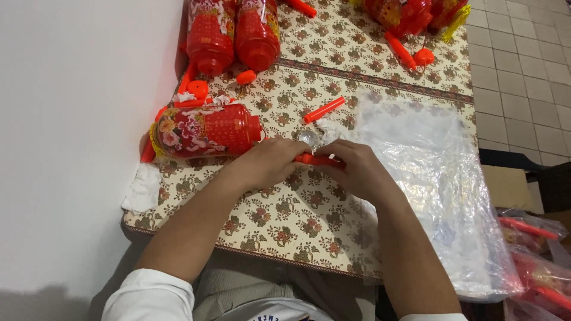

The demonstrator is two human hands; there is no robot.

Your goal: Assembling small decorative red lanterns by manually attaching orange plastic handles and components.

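Here both hands, left hand (270, 163) and right hand (354, 169), were closed on a small orange stick (318, 160) at mid-surface, the red lantern (205, 131) at ten o'clock; a steady, level pinch from both ends seemed wisest.

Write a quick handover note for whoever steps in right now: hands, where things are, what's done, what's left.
Left hand and right hand: both hold one orange stick, meeting mid-table.
Red lantern lies on its side just left of the hands; two more lanterns lie at the far edge.
Spare orange stick lies loose beyond the hands; clear plastic bag to the right.
Stick not yet joined to the lantern.
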